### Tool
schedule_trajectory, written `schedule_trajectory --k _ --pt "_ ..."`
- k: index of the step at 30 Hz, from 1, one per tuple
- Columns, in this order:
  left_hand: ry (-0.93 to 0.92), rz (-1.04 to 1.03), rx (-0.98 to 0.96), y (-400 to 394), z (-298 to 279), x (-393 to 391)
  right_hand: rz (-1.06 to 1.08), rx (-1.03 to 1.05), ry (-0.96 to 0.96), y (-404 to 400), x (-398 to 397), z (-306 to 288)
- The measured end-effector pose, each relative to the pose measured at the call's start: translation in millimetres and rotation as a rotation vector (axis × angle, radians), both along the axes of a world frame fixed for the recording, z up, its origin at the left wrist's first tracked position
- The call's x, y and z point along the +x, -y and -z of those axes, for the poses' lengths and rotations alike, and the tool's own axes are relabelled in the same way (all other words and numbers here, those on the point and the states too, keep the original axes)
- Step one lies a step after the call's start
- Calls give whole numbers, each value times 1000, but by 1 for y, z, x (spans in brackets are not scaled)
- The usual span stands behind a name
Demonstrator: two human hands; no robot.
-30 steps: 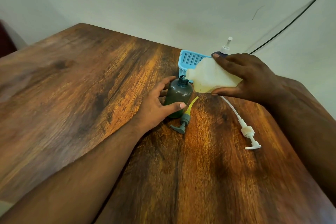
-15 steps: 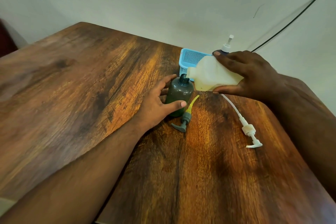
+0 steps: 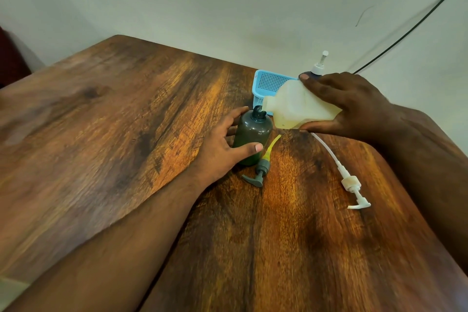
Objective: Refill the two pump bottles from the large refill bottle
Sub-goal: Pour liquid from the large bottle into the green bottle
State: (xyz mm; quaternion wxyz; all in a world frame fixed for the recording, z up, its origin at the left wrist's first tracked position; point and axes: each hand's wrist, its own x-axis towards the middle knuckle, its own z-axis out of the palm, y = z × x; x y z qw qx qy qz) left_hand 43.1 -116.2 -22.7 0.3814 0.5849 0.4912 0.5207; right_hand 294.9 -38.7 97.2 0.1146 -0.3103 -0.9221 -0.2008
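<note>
The left hand (image 3: 222, 152) grips the dark green pump bottle (image 3: 252, 138), which stands upright on the wooden table (image 3: 114, 134) near the far edge, its neck open. The right hand (image 3: 347, 104) holds the pale refill bottle (image 3: 296, 109) tilted on its side, its mouth touching the green bottle's neck. A grey pump head (image 3: 258, 172) with a yellowish tube lies on the table just beside the green bottle. A white pump head (image 3: 352, 185) with a long tube lies toward the right edge. Behind the refill bottle sit a blue mesh basket (image 3: 271, 82) and a second pump bottle (image 3: 317, 67), mostly hidden.
</note>
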Motion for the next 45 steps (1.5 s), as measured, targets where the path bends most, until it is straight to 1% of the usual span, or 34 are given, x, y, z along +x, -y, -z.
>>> schedule_trajectory --k 20,45 --pt "19 11 -15 -1 1 -1 -28 7 2 -1 -1 -2" --pt "9 10 3 -1 0 -1 -7 15 21 -3 0 0"
